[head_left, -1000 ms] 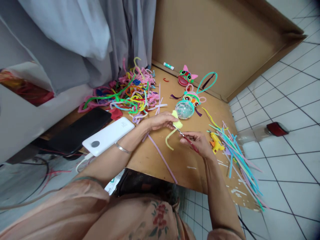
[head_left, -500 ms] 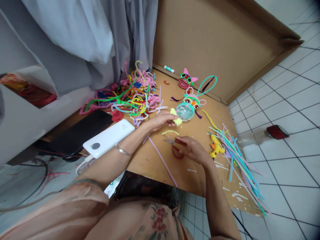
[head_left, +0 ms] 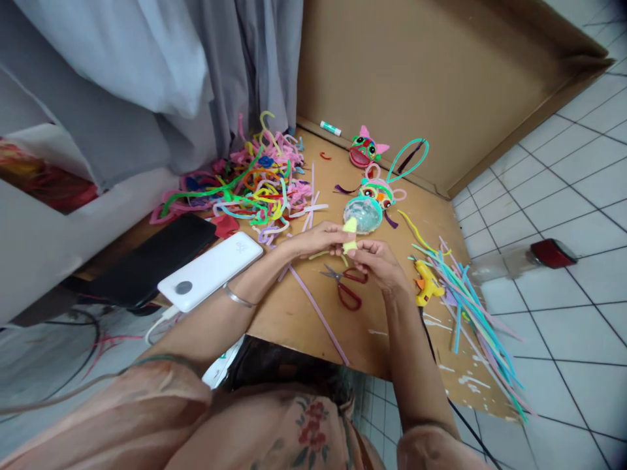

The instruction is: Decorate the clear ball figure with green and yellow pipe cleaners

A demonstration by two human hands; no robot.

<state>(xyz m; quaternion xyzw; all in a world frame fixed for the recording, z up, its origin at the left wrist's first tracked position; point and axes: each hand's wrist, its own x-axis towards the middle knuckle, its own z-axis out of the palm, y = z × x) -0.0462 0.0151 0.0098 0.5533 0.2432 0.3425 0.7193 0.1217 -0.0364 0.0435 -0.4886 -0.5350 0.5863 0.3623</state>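
Note:
A small pale yellow fuzzy piece (head_left: 349,236), apparently made of pipe cleaner, is pinched between my two hands. My left hand (head_left: 321,240) grips it from the left, fingers closed. My right hand (head_left: 377,261) closes on its lower right end. Just beyond it lies a turquoise-rimmed clear round piece (head_left: 363,215), joined to or touching an animal face (head_left: 377,192) with pink loop ears and a turquoise loop. Red-handled scissors (head_left: 349,287) lie on the board below my hands. A short yellow strip (head_left: 321,254) is partly hidden behind my fingers.
Tangled pipe cleaners (head_left: 264,186) heap at the left; straight ones (head_left: 470,313) lie right beside a yellow glue gun (head_left: 428,284). A white power bank (head_left: 210,271), black phone-like slab (head_left: 157,261), glue stick (head_left: 330,128), red-mouthed face (head_left: 365,151) and clear bottle (head_left: 553,253) surround the cardboard (head_left: 294,313).
My right hand has let go of the scissors, which now lie on the board, and has moved up to the yellow piece. The yellow piece has turned more upright in my left hand.

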